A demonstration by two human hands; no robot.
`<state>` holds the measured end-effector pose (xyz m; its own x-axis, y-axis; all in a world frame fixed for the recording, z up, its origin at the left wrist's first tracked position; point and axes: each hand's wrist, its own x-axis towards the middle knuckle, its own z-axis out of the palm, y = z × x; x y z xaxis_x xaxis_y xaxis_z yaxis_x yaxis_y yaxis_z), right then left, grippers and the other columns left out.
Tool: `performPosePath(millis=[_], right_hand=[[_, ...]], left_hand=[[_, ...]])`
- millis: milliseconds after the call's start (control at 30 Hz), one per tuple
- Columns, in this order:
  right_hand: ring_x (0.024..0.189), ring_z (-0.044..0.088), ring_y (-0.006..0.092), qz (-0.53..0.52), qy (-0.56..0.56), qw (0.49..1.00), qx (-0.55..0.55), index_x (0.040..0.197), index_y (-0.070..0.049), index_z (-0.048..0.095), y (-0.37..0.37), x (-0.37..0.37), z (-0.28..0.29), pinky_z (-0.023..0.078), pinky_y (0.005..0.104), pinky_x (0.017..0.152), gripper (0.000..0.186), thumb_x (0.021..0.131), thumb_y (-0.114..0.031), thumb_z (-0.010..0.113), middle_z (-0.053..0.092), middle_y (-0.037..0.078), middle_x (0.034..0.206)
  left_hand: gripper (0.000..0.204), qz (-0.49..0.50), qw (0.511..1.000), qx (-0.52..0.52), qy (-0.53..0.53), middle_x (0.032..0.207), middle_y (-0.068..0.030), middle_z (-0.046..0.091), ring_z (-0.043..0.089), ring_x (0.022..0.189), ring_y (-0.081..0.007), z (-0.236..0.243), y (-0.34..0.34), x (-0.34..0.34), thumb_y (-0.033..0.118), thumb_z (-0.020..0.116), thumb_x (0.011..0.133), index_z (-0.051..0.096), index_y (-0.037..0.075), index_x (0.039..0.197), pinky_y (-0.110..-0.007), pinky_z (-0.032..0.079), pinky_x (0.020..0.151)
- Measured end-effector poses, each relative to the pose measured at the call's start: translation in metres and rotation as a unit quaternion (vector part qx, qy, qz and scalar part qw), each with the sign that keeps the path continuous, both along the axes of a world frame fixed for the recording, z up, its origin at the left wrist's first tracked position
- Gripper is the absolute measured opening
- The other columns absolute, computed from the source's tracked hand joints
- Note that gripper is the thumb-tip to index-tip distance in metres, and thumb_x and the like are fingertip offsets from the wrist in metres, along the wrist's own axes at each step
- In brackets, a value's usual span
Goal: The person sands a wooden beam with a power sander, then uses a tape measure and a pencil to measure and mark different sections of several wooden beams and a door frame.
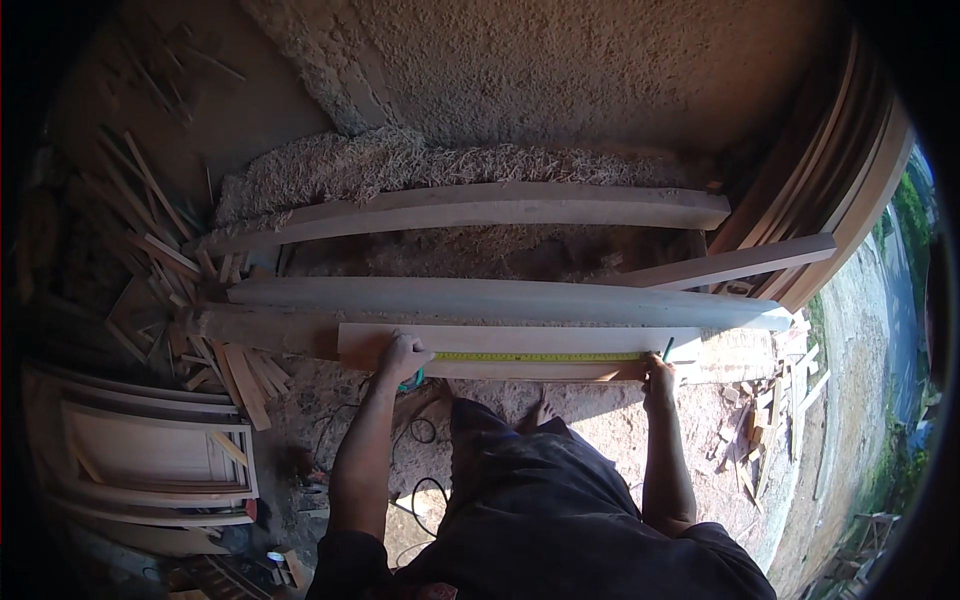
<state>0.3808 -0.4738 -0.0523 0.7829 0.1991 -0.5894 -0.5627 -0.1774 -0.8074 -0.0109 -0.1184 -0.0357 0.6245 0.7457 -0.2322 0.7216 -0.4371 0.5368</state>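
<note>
Yellow tape measure point(540, 356) — 1 of it, drawn out along 1 pale board point(500, 338) that lies between and just beyond the 2 hands. From where I stand, the hands are well apart. The left hand point(403, 355) is closed on the tape at one end, with a green thing below it, perhaps the case. The right hand point(658, 380) pinches 1 green pencil point(668, 349) at the tape's other end; whether those fingers also grip the tape, I cannot tell.

What could spoil it? If either hand slips, I'd expect the tape to slide or skew, and a mark made then would be off. Nothing I can see clamps the board, so a push from the right hand might shift it. Hard sunlight around that hand could also make the marks tricky to read.

Now the count: beyond the hands, 3 heavy timbers — 1 rounded beam point(510, 295) nearest, 1 curved beam point(480, 208) farther off, 1 slanting beam point(735, 262) ahead of the right hand. To the left hand's left sits at least 1 panelled frame point(150, 450). The offcuts point(245, 385) near that hand are too jumbled to number.
</note>
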Motion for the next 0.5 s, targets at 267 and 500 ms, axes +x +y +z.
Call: performPosePath(millis=[267, 500], right_hand=[[0.039, 0.04, 0.0074, 0.034, -0.014, 0.999, 0.002, 0.077, -0.014, 0.055, 0.006, 0.001, 0.0, 0.024, 0.0213, 0.033, 0.015, 0.086, -0.023, 0.064, 0.049, -0.001, 0.058], [0.038, 0.035, 0.0073, 0.034, -0.062, 0.997, 0.007, 0.06, -0.014, 0.049, 0.011, -0.01, -0.011, 0.02, 0.0239, 0.035, 0.028, 0.085, -0.024, 0.059, 0.043, -0.002, 0.051]], left_hand=[[0.028, 0.031, 0.998, -0.05, -0.026, 0.062, -0.0141, 0.061, 0.06, 0.061, -0.0242, -0.014, 0.001, -0.008, 0.021, 0.079, 0.067, 0.061, 0.0, 0.064, -0.039, 0.047, 0.061], [0.035, -0.011, 0.999, 0.032, -0.042, 0.054, -0.018, 0.053, 0.055, 0.051, -0.0299, -0.01, 0.007, -0.013, 0.027, 0.077, 0.066, 0.058, -0.001, 0.057, -0.043, 0.043, 0.051]])
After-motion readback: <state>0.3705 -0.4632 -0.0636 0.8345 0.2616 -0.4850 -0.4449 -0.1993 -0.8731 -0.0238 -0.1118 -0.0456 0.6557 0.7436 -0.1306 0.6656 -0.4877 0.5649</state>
